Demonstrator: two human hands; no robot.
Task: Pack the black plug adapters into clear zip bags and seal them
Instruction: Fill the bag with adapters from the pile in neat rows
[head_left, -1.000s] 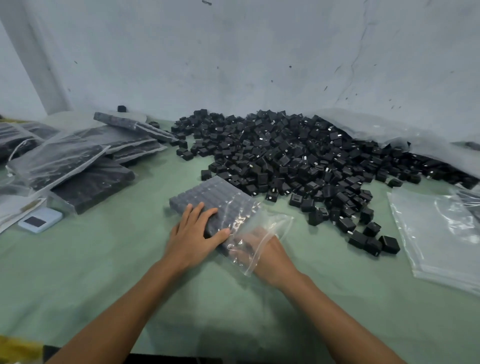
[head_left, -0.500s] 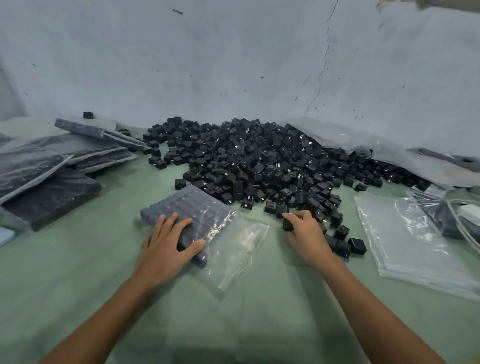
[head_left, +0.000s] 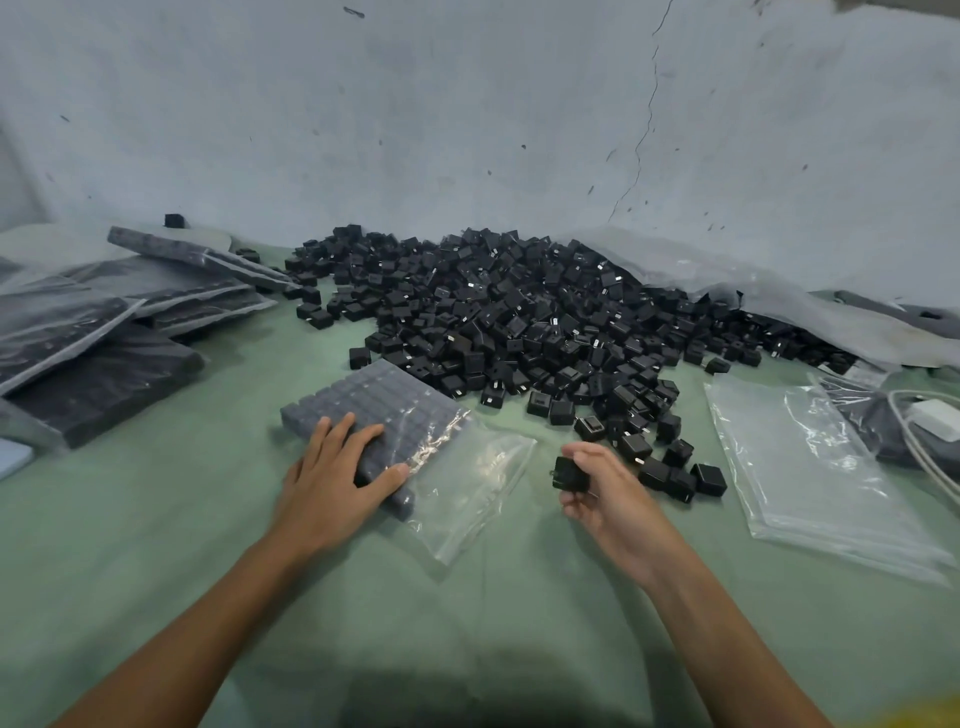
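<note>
A clear zip bag (head_left: 467, 483) lies in front of me on the green table, its far half filled with rows of black plug adapters (head_left: 379, 400), its near end flat and empty. My left hand (head_left: 337, 473) rests flat on the filled part, thumb at the edge of the rows. My right hand (head_left: 608, 493) hovers to the right of the bag's mouth and holds one black plug adapter (head_left: 570, 474) in its fingers. A big heap of loose black adapters (head_left: 519, 317) covers the middle of the table behind.
Filled bags (head_left: 130, 312) are stacked at the left. A pile of empty clear bags (head_left: 810, 462) lies at the right, with a white cable and charger (head_left: 930, 421) beyond it. Crumpled plastic sheet (head_left: 779, 291) runs along the grey wall.
My right hand left the bag's mouth, reached into the edge of the heap, picked up one adapter and drew it back toward the bag. The left hand stayed on the bag.
</note>
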